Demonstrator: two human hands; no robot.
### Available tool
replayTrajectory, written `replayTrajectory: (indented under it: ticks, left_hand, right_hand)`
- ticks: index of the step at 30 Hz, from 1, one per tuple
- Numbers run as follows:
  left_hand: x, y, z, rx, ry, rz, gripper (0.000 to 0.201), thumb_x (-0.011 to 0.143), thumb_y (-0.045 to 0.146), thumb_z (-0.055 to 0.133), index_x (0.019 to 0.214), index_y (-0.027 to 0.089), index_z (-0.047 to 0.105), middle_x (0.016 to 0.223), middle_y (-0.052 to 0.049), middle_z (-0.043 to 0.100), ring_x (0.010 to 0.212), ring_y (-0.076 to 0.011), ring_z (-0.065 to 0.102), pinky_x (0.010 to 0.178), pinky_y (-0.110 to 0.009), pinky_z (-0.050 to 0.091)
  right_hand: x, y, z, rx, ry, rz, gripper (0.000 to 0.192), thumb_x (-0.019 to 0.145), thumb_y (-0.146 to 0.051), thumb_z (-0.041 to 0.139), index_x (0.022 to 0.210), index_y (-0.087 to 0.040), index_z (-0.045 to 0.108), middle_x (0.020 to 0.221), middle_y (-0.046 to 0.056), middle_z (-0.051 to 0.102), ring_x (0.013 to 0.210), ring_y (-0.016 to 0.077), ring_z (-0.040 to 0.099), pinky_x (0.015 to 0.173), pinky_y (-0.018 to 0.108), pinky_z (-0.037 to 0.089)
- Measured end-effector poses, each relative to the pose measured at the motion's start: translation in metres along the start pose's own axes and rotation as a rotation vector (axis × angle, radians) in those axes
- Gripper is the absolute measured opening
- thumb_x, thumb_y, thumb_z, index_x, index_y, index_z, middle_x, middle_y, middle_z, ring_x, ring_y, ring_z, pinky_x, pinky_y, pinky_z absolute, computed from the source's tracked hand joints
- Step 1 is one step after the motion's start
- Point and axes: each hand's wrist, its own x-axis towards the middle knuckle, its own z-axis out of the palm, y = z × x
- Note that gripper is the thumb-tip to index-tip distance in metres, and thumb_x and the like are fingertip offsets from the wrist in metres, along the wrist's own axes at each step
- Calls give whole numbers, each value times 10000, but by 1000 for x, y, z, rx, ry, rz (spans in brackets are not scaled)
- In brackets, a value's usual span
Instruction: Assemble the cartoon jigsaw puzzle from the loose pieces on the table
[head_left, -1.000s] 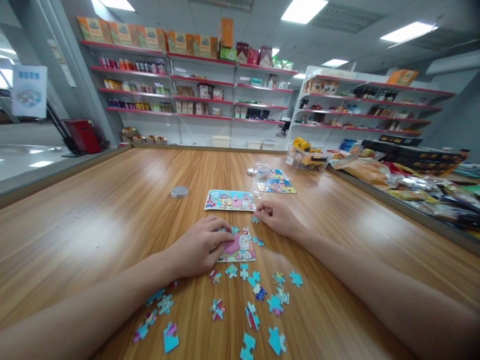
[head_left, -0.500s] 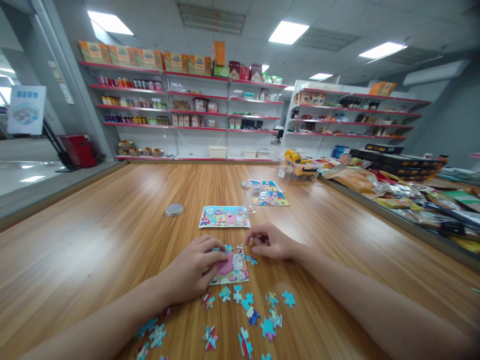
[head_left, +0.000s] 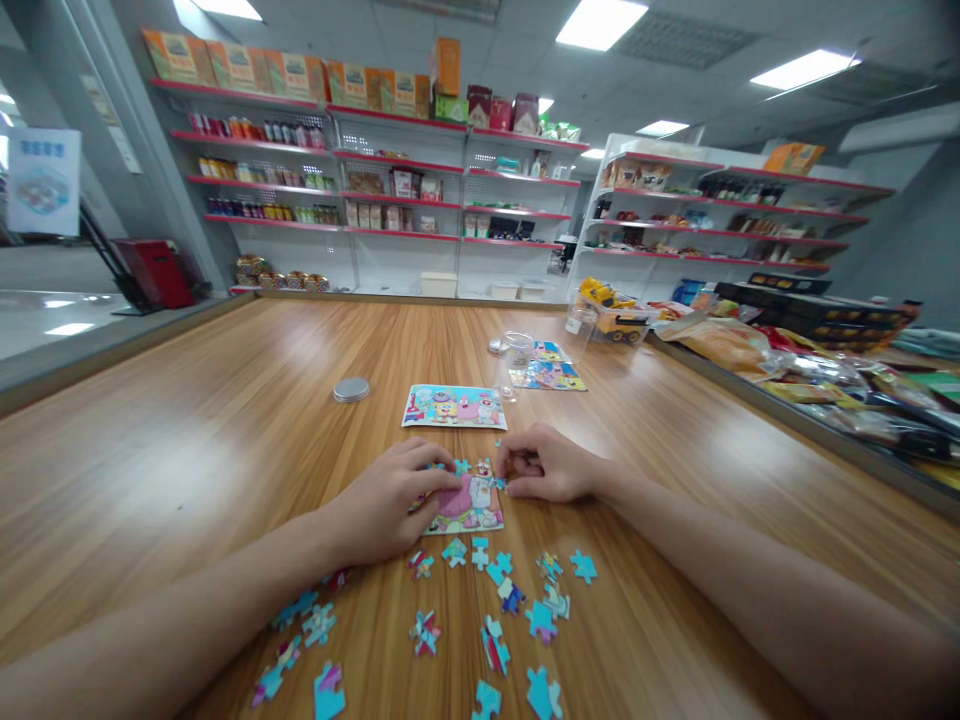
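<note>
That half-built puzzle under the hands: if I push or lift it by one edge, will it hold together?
Probably not if lifted: the partly assembled puzzle is thin interlocked card, so it would likely sag and shed pieces. Pushed flat, it should slide easily on the glossy wooden table. The left hand resting on it suggests it shifts readily.

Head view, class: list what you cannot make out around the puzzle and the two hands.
- Left part of the half-built puzzle: covered by the left hand.
- Whatever the right hand pinches at the puzzle's edge: hidden by its curled fingers.
- Loose pieces near the bottom edge: partly cut off, too small to read.
- Shelf goods: too far away to identify.
</note>
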Motion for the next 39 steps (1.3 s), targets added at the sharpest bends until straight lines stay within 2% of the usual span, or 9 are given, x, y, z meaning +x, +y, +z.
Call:
replayTrajectory:
  ticks: [8, 15, 18, 20, 22, 27, 32, 35, 39]
  left_hand:
    - [0, 0, 0, -5, 5, 2, 277, 866, 121, 485, 1058, 189, 673, 1085, -91, 601, 1023, -231, 537, 904, -425, 461]
    - [2, 0, 1, 9, 11, 8, 274, 870, 131, 488, 1066, 196, 668, 1076, -92, 599, 1009, -233, 533, 885, -424, 463]
    - [2, 0, 1, 15, 8, 8, 264, 888, 146, 484, 1070, 204, 667, 1063, -90, 598, 1003, -230, 530, 877, -417, 464]
    - [2, 0, 1, 16, 8, 6, 256, 897, 159, 484, 1071, 205, 666, 1063, -90, 597, 1000, -229, 531, 875, -415, 464]
    - [2, 1, 1, 15, 9, 6, 256, 898, 160, 483, 1074, 201, 664, 1072, -92, 596, 1001, -230, 531, 876, -419, 464]
    - [2, 0, 2, 8, 27, 6, 256, 878, 137, 489, 1052, 185, 671, 1070, -95, 602, 1009, -231, 534, 887, -422, 461]
    - [3, -1, 3, 11, 29, 4, 257, 868, 133, 492, 1039, 178, 679, 1057, -98, 607, 994, -229, 542, 882, -423, 465]
    - [2, 0, 2, 12, 25, 0, 250, 873, 145, 497, 1040, 179, 681, 1056, -99, 607, 996, -230, 543, 880, -421, 468]
    - [2, 1, 2, 16, 26, 5, 248, 868, 138, 499, 1029, 179, 683, 1051, -100, 608, 1000, -231, 543, 881, -423, 468]
  right_hand:
    - [1, -3, 0, -53, -38, 4, 230, 712, -329, 681, 685, -137, 558, 583, -21, 523, 491, 71, 422, 444, 186, 306]
    - [1, -16, 3, -76, -16, -82, 177, 734, -269, 654, 651, -137, 569, 500, -62, 425, 443, 56, 364, 420, 181, 271]
    - [2, -40, 5, -130, -133, -158, 80, 724, -201, 660, 773, -141, 641, 525, -74, 417, 456, 53, 369, 455, 180, 290]
    - [2, -57, 7, -217, -245, -171, 172, 694, -208, 715, 849, -161, 658, 543, -76, 451, 485, 62, 408, 482, 185, 299]
    - [2, -71, 9, -312, -314, -151, 215, 688, -252, 747, 873, -176, 668, 575, -63, 516, 520, 77, 448, 500, 196, 297]
    - [-1, -90, 12, -499, -386, -40, 112, 729, -237, 703, 829, -186, 692, 634, -23, 616, 554, 103, 477, 505, 223, 265]
    - [-2, -94, 9, -572, -413, 18, 132, 738, -291, 713, 819, -188, 699, 719, -4, 661, 626, 124, 529, 516, 238, 265]
    - [-4, -94, 5, -547, -429, 28, 188, 732, -288, 732, 895, -201, 698, 785, -3, 675, 690, 132, 558, 540, 234, 288]
    - [-4, -94, 4, -557, -457, 58, 202, 723, -282, 740, 899, -198, 691, 772, -5, 664, 679, 131, 550, 535, 232, 288]
